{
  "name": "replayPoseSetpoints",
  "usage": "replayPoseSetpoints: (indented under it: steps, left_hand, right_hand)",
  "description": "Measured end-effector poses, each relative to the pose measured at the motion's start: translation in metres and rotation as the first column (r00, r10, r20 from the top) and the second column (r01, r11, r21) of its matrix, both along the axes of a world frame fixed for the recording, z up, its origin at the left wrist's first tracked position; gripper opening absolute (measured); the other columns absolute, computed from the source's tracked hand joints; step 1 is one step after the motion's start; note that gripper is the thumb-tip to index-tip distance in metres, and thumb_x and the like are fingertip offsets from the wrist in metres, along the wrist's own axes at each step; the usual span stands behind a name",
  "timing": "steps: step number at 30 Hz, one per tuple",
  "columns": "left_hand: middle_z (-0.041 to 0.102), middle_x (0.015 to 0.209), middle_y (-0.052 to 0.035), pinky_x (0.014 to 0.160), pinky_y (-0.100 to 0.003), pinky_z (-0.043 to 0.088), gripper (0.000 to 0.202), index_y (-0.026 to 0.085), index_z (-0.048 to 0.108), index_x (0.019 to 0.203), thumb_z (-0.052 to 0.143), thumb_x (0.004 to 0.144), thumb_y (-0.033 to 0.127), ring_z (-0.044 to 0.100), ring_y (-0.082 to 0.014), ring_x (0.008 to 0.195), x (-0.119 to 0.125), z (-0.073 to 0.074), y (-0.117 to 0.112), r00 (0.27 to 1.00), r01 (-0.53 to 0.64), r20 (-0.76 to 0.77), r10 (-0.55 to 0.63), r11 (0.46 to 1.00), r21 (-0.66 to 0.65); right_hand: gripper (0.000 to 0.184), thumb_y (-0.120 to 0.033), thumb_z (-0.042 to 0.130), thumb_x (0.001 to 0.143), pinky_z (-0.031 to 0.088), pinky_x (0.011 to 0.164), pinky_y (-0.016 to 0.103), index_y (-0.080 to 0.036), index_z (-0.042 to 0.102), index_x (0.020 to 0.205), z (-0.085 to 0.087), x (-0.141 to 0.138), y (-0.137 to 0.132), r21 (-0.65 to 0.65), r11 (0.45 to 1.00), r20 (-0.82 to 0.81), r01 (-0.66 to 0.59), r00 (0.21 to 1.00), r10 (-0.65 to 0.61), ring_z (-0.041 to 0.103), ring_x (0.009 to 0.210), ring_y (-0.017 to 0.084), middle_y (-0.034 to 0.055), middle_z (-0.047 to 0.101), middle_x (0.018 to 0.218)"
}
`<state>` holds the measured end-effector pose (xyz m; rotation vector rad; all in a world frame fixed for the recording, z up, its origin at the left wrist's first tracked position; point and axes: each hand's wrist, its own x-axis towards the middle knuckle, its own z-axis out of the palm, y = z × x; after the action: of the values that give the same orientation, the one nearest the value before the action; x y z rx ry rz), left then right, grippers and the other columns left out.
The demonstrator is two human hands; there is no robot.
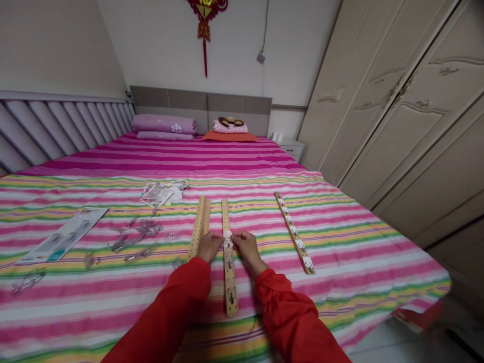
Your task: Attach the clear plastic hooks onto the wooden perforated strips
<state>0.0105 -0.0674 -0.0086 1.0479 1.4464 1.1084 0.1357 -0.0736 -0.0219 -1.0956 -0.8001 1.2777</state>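
A perforated wooden strip (229, 275) lies lengthwise in front of me on the striped bedspread, with metal hooks fixed along its near part. Over its middle, my left hand (209, 246) and my right hand (246, 248) pinch a small clear adhesive hook (227, 241) from both sides. The hook appears to touch the strip; my fingertips partly hide its edges. Just left of the strip are two more perforated wooden strips (199, 222), side by side and partly covered by my left hand. To the right lies a wooden strip with several white hooks (293, 229).
Loose clear hooks in plastic wrapping (145, 229) are scattered on the left. Beyond them lie small packets (161, 194) and a long hook package (66, 236). The bedspread (351, 282) drops off at the right edge, near the wardrobe (401, 121).
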Motion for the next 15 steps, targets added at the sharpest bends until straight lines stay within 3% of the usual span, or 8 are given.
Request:
replayPoseSetpoints:
  steps: [15]
  left_hand:
    - [0.058,0.053,0.0016,0.057,-0.023,0.04,0.005,0.017,0.056,0.058,0.059,0.062,0.018,0.058,-0.0141,0.06,-0.001,-0.01,0.008,0.932,0.017,-0.363,-0.013,1.0,0.007]
  right_hand:
    - [0.012,-0.027,0.065,0.054,0.037,0.045,0.023,-0.016,0.065,0.059,-0.02,-0.003,0.007,-0.009,0.999,0.1,0.047,0.994,-0.046,0.05,0.044,0.012,-0.0034,0.059,0.047]
